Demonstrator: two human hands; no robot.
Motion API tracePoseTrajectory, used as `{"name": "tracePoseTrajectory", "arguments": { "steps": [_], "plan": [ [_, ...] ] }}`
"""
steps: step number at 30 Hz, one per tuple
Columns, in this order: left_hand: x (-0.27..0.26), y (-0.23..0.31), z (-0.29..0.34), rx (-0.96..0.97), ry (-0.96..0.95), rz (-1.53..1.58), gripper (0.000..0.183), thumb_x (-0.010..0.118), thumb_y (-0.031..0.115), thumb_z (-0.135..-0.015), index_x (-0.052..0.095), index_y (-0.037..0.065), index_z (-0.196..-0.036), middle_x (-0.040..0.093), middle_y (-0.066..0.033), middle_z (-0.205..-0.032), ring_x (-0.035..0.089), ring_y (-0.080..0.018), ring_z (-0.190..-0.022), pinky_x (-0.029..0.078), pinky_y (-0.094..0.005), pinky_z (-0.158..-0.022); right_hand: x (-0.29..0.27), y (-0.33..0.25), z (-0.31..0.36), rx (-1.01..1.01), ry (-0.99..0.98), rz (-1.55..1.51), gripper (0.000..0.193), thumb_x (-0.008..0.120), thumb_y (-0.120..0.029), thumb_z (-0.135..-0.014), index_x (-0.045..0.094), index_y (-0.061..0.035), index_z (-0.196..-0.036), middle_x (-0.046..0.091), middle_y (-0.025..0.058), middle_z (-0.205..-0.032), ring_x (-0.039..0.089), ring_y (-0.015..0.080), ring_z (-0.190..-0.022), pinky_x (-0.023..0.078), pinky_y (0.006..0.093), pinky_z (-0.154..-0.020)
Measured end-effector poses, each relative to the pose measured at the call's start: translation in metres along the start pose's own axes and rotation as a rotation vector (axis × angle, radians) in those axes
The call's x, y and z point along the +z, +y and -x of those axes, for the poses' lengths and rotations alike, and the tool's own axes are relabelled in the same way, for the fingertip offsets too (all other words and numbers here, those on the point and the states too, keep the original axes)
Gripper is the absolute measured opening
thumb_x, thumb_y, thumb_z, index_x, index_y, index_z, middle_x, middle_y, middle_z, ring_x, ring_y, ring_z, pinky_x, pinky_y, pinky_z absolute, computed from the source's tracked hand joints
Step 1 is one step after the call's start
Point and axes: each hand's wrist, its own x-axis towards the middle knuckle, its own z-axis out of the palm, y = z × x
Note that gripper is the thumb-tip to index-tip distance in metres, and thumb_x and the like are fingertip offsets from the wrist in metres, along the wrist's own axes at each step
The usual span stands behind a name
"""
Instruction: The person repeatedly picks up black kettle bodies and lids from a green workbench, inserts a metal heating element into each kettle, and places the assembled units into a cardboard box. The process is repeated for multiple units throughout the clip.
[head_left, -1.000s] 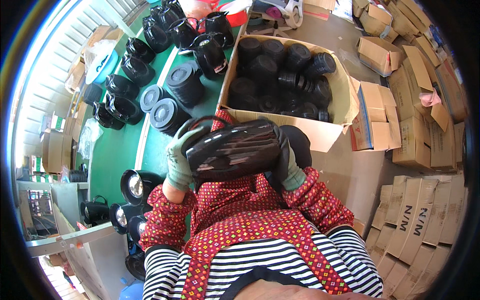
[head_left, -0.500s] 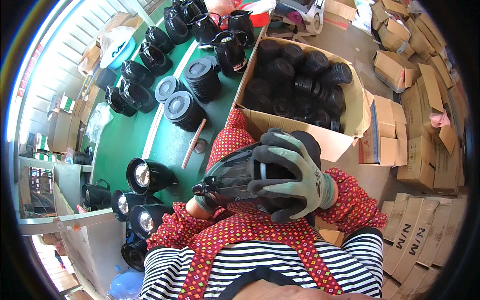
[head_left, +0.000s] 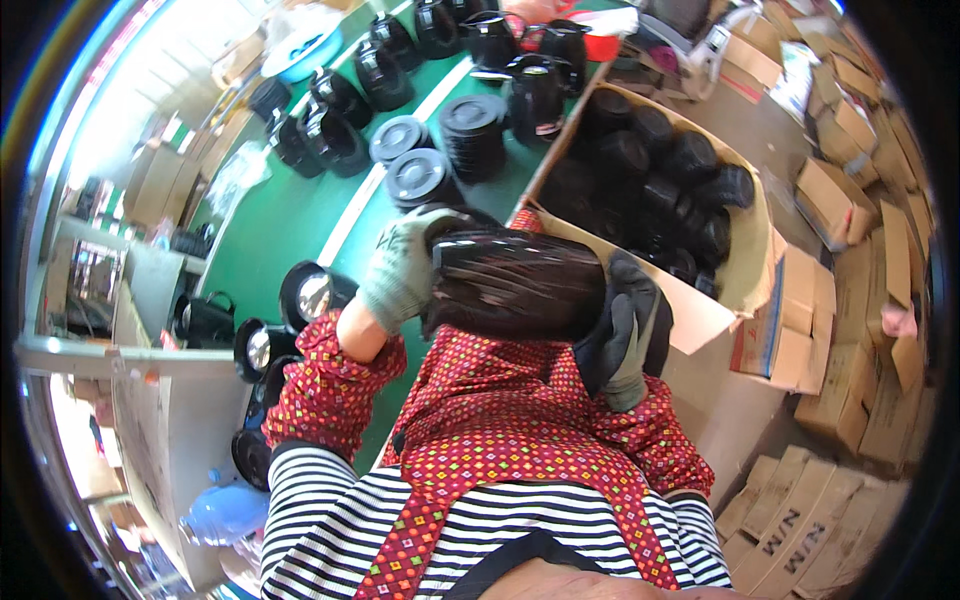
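Note:
A glossy black thermos jug [head_left: 515,285] lies on its side in front of my apron, somewhat blurred by motion. My left hand [head_left: 400,265], in a grey-green glove, closes round its left end. My right hand [head_left: 622,335], gloved too, grips the opposite end, its fingers partly hidden. A dark rounded shape shows beside the right glove; I cannot tell what it is. Left of my left forearm lie several black jug bodies [head_left: 258,352] with silvery liners showing in their mouths. Beyond the hands, stacked black round discs [head_left: 420,178] stand on the green table [head_left: 330,215].
An open carton [head_left: 690,318] of black round parts stands to the right of the table. Several black jugs [head_left: 335,135] line the table's far side near a light-blue basin [head_left: 305,58]. More cartons [head_left: 835,330] crowd the right. A blue plastic bottle [head_left: 225,515] is at lower left.
My left hand has come out from under the jug to its left end. The right hand has slid from its top to the right end. The jug has turned, and the view has shifted.

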Motion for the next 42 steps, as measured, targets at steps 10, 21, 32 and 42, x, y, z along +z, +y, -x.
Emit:
{"name": "tracePoseTrajectory", "arguments": {
  "steps": [10,21,32,42],
  "plan": [
    [-0.018,0.072,0.014,-0.041,-0.126,0.378,0.082,0.078,-0.003,-0.085,0.043,0.003,-0.159,0.047,-0.0219,-0.162,0.051,-0.0380,-0.147,0.045,-0.0465,-0.118,0.031,-0.053,-0.050,-0.400,-0.631,0.701,0.096,0.096,-0.022,-0.065,0.057,-0.0185,-0.153,0.049,0.0221,-0.154,0.051,0.0437,-0.138,0.044,0.0518,-0.115],
    [0.016,0.056,0.029,0.294,-0.165,-0.194,0.069,0.097,0.025,-0.061,0.074,0.011,-0.125,0.045,-0.0329,-0.157,0.040,-0.0550,-0.149,0.038,-0.0581,-0.122,0.025,-0.073,-0.054,-0.375,-0.786,0.922,0.074,0.092,-0.022,-0.069,0.068,-0.0215,-0.139,0.045,0.0239,-0.158,0.053,0.0428,-0.136,0.044,0.0512,-0.113],
    [0.031,0.063,0.042,0.233,0.197,-0.020,0.050,0.094,0.012,-0.066,0.077,0.007,-0.112,0.062,-0.0255,-0.140,0.068,-0.0425,-0.123,0.057,-0.0437,-0.103,0.001,-0.002,-0.012,0.266,-0.229,-0.115,0.081,0.074,-0.033,-0.099,0.035,-0.0041,-0.165,0.041,0.0142,-0.166,0.050,0.0301,-0.147,0.040,0.0419,-0.123],
    [0.079,0.000,0.095,-0.118,-0.062,0.763,0.068,0.074,-0.004,-0.093,0.045,0.001,-0.154,0.070,-0.0161,-0.137,0.070,-0.0208,-0.120,0.056,-0.0341,-0.099,-0.101,-0.013,-0.047,-0.203,-0.009,0.672,0.037,0.071,-0.029,-0.100,0.072,-0.0038,-0.127,0.069,0.0113,-0.115,0.068,0.0228,-0.108,0.056,0.0349,-0.096]
  ]
}}
